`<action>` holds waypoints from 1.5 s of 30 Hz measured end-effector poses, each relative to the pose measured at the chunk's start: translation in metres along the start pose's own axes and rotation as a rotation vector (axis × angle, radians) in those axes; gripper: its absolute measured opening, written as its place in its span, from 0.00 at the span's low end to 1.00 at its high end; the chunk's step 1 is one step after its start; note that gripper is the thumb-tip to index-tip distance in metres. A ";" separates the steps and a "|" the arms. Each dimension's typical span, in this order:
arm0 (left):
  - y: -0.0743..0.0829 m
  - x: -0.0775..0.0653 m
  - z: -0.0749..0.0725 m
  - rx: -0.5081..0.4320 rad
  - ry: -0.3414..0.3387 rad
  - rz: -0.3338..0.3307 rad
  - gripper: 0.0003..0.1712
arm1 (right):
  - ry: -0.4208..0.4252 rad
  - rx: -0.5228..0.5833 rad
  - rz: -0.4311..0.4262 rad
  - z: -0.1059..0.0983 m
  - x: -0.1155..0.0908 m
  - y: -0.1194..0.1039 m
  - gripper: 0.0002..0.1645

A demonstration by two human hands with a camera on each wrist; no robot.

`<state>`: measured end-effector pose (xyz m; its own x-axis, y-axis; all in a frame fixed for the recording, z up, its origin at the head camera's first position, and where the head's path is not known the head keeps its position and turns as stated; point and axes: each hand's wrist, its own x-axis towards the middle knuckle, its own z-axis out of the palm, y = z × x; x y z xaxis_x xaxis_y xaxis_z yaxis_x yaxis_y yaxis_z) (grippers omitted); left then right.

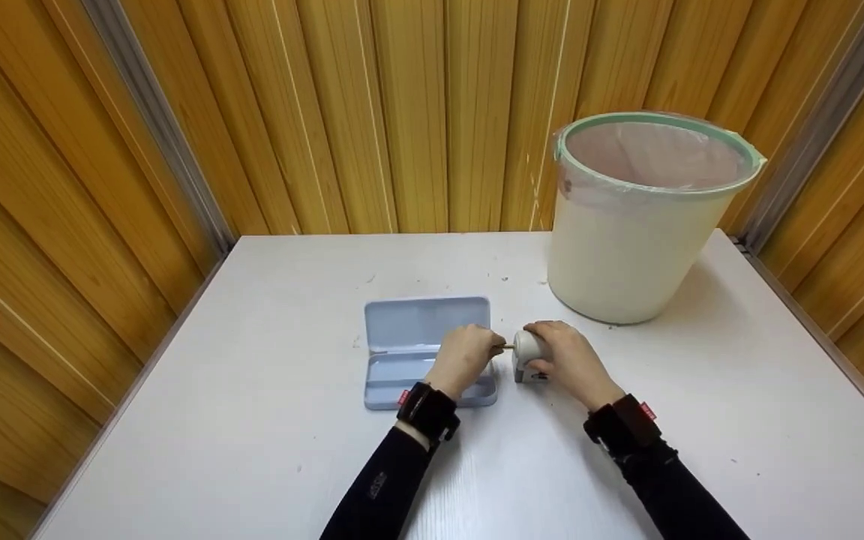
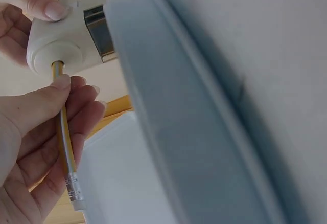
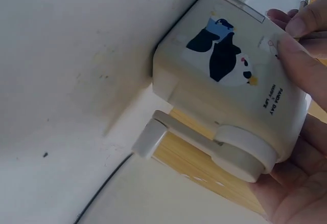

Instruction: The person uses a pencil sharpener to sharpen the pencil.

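A yellow-and-silver striped pencil (image 2: 65, 139) with a white eraser end is pinched between the thumb and fingers of my left hand (image 1: 464, 356). Its front end sits inside the round hole of a white hand-crank pencil sharpener (image 3: 204, 75), so the tip is hidden. My right hand (image 1: 571, 358) grips the sharpener from above, thumb on the side with the panda print. On its far end, the crank handle (image 3: 189, 137) shows in the right wrist view, with no finger on it. Beneath my left hand lies an open light-blue pencil case (image 1: 427, 322), partly covered by that hand.
A tall cream bin (image 1: 627, 247) with a green rim and plastic liner stands at the table's back right. Small specks and shavings dot the white table (image 1: 267, 360). Wood-patterned walls (image 1: 409, 112) enclose the back and sides.
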<state>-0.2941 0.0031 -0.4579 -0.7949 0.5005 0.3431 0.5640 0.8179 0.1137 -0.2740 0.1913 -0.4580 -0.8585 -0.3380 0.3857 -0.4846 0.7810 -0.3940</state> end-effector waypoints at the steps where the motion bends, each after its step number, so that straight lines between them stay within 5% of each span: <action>1: -0.001 0.000 0.000 -0.009 0.006 -0.002 0.05 | -0.004 0.002 0.005 -0.001 0.000 0.000 0.30; 15: -0.014 -0.001 -0.009 -0.079 -0.010 -0.055 0.06 | -0.025 -0.002 0.021 -0.002 0.002 -0.001 0.30; 28: -0.057 -0.022 -0.025 -0.167 0.058 -0.089 0.06 | -0.016 -0.027 0.024 0.001 0.003 -0.001 0.29; 38: -0.069 -0.028 -0.033 -0.406 0.051 -0.111 0.09 | -0.028 -0.005 0.053 0.001 0.003 -0.001 0.30; 45: -0.079 -0.035 -0.034 -0.463 0.045 -0.146 0.09 | -0.025 0.010 0.048 0.001 0.002 -0.001 0.29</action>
<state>-0.3031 -0.0891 -0.4474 -0.8685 0.3685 0.3316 0.4956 0.6614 0.5630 -0.2757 0.1894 -0.4577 -0.8848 -0.3133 0.3449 -0.4440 0.7914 -0.4201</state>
